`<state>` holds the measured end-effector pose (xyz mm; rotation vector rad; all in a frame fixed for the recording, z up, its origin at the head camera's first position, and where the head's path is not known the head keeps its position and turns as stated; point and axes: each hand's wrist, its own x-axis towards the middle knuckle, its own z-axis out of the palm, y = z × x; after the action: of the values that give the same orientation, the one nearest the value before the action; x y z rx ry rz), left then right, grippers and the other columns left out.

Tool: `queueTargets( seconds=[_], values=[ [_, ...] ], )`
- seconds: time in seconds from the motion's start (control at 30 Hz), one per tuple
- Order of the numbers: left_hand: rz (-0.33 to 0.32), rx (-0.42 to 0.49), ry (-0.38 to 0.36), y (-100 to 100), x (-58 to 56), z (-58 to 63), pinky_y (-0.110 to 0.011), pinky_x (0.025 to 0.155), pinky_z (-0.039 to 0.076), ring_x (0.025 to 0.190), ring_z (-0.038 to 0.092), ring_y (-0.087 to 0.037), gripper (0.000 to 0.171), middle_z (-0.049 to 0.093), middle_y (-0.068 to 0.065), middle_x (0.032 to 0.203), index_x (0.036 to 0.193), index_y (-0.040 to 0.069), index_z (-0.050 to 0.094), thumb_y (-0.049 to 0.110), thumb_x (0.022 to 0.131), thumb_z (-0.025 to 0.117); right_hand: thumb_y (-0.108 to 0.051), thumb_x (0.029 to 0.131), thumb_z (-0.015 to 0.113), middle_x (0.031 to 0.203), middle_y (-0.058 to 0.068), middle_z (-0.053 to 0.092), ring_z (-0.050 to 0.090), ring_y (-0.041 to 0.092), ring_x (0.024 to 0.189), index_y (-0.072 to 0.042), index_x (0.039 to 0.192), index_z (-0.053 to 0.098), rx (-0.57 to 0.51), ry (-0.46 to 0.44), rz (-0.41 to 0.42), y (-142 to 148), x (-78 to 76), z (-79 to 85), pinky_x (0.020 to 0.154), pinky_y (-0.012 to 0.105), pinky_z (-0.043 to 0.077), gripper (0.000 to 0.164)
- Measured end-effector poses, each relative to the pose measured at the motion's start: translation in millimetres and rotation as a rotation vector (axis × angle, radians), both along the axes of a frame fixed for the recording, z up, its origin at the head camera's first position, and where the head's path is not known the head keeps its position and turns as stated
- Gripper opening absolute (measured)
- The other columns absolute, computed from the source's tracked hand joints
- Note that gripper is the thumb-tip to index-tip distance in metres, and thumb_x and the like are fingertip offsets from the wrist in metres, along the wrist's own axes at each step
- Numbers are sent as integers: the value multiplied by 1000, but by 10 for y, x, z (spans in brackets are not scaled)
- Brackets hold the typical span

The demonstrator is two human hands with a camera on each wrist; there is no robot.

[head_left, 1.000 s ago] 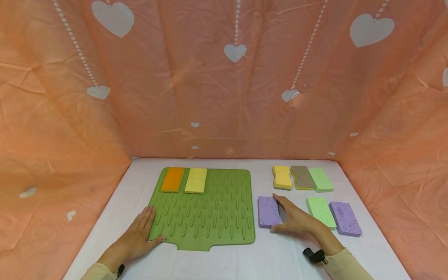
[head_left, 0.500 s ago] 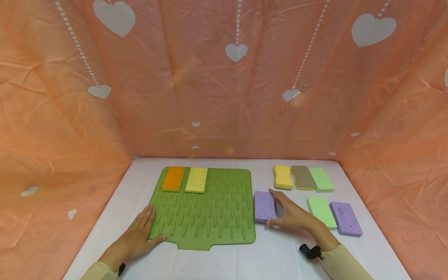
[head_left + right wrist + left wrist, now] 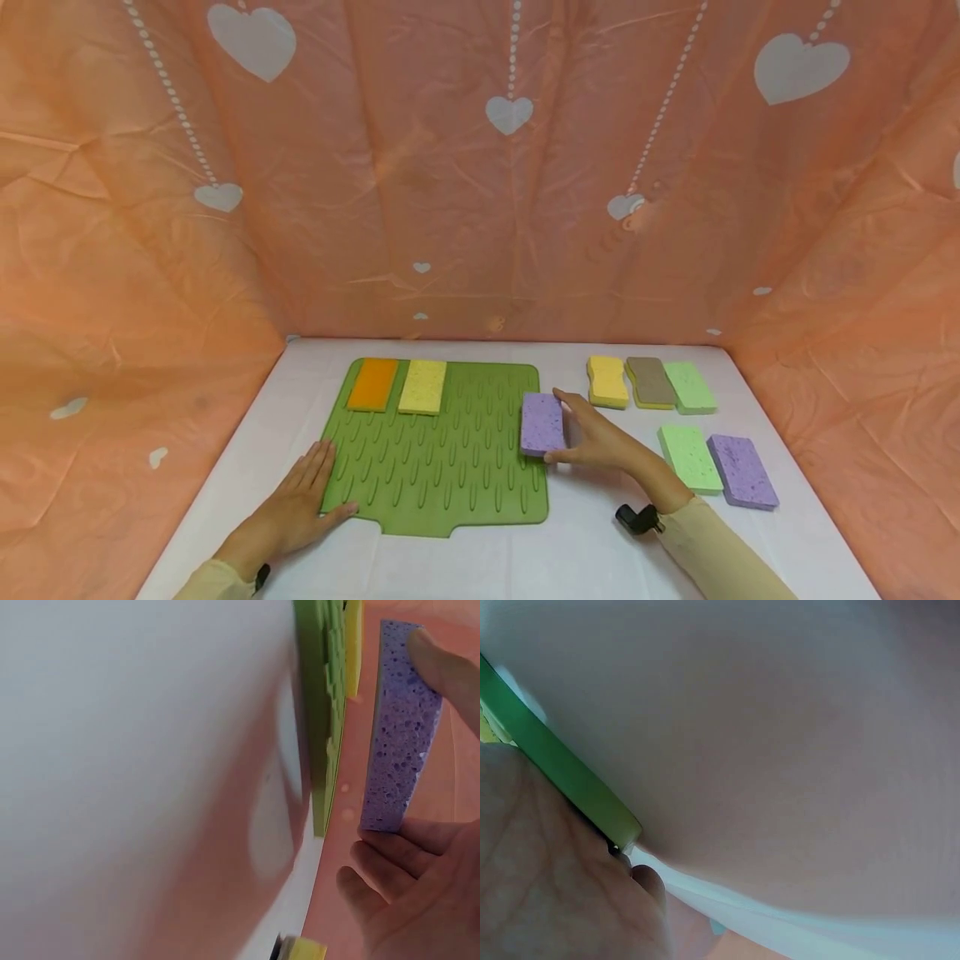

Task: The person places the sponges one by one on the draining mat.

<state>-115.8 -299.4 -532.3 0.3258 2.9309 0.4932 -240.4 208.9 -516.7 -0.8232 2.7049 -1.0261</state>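
My right hand [image 3: 598, 437] holds a purple sponge [image 3: 542, 424] by its two ends, thumb at the near end and fingers at the far one. In the right wrist view the purple sponge [image 3: 401, 727] is raised above the table, and in the head view it overlaps the right edge of a ridged green mat [image 3: 442, 475]. My left hand [image 3: 288, 508] lies flat with straight fingers at the mat's left edge. The left wrist view shows its palm [image 3: 562, 862] against the mat's green edge [image 3: 562, 761]. An orange sponge [image 3: 372, 384] and a pale yellow sponge [image 3: 423, 387] lie on the mat's far left.
On the white table [image 3: 570, 550] at the right lie a yellow sponge [image 3: 607, 381], a brown-topped sponge [image 3: 651, 382], light green sponges [image 3: 690, 387] and a second purple sponge [image 3: 742, 471]. Orange curtains [image 3: 465, 208] with hearts enclose the back and sides.
My right hand has carried the purple sponge left and away from me, from the table beside the mat to over the mat's right edge. The left hand has stayed in place.
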Motion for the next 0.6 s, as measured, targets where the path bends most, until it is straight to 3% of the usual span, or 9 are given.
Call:
queueTargets(
  seconds=[0.6],
  values=[
    [-6,-11,-8,-3,-10,-10,-69,126,21,162,11,-51,112,12,-31,175,166,-12,20,68,99,64,-40,82,96,161,35,38,38,51,151,11,164,26,-20,-2,27,-407,-308,18,123,65,35,119]
  ],
)
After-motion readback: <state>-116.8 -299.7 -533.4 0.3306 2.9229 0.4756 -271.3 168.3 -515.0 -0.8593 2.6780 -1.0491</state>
